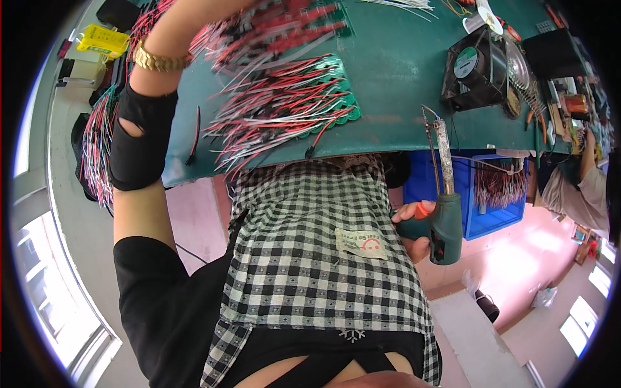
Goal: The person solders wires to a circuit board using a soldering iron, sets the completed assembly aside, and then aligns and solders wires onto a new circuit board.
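My right hand (414, 227) is closed around the grip of a green soldering gun (446, 223), held below the table edge with its long metal tip pointing up toward the green table (401, 71). My left hand (194, 16) reaches to the far side of the table among boards with red wires; its fingers are cut off by the frame's top. That arm has a gold bracelet and a black elbow sleeve. Rows of green circuit boards with red, white and black wires (284, 103) lie in front of me.
A black fan (475, 71) stands at the table's right, with tools and clutter beyond it. A blue bin (485, 200) holding wires sits under the table. Wire bundles (97, 149) hang at the left, near a yellow object (103, 40). Another person (582, 187) sits far right.
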Demonstrator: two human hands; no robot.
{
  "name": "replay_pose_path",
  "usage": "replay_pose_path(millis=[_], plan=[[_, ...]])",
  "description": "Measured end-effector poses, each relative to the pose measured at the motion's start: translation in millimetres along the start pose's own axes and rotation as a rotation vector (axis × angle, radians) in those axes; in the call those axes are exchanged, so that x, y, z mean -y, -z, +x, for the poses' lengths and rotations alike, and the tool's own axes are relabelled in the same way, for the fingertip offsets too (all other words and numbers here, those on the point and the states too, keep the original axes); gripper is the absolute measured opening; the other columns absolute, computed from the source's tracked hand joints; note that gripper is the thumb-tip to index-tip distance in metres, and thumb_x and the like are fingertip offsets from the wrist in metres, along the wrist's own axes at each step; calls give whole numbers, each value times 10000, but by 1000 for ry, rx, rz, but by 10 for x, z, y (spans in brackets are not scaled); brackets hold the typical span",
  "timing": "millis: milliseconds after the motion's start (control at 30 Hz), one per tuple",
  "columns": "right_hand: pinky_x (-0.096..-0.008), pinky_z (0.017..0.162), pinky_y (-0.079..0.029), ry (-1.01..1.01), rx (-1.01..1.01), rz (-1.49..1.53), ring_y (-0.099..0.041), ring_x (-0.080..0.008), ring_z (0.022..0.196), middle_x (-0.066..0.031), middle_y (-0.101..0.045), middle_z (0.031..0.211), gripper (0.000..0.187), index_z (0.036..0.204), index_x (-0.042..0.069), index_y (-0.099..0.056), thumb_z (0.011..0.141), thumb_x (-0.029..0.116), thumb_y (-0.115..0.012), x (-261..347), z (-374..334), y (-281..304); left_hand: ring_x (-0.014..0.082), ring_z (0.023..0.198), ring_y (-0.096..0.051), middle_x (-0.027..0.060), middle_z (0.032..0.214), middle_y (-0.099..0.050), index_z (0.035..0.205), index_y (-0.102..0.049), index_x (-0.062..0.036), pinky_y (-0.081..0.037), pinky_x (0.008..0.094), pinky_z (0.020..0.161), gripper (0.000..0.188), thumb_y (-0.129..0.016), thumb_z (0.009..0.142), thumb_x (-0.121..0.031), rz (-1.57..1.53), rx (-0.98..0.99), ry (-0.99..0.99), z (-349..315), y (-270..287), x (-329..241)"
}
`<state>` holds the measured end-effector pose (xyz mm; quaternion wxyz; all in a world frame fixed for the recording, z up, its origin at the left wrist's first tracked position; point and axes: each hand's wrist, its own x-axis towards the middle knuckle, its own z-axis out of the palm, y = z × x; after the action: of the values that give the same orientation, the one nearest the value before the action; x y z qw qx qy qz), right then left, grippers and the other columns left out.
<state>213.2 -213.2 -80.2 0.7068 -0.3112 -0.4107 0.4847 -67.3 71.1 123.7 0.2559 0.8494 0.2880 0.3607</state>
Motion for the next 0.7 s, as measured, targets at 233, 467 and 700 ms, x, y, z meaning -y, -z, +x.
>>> replay_pose_path(millis=[233,467,700], plan=[[-367,724,-479,44,-13,-7,-561,-252,776,-200,-526,938,625,1271,-52,-333,887,363,-599,-53,21,12,24,765,-531,-29,845,-553,928,-478,-66,-444,159,665,211,-674,851,-78,-248,-755,-80,9,272,360],[-359,703,-475,58,-41,-46,-560,-253,756,-195,-526,917,635,1269,-58,-330,884,369,-599,-76,125,-78,38,696,-463,-33,814,-477,972,-454,-59,-404,155,633,229,-657,867,-76,-329,-914,-51,183,-20,288],[-346,685,-473,114,-36,-30,-557,-250,736,-190,-527,900,613,1264,-57,-333,895,365,-582,-103,105,-42,111,840,-584,38,879,-597,982,-524,-50,-486,245,718,88,-574,910,-50,-443,-987,-270,219,398,437]])
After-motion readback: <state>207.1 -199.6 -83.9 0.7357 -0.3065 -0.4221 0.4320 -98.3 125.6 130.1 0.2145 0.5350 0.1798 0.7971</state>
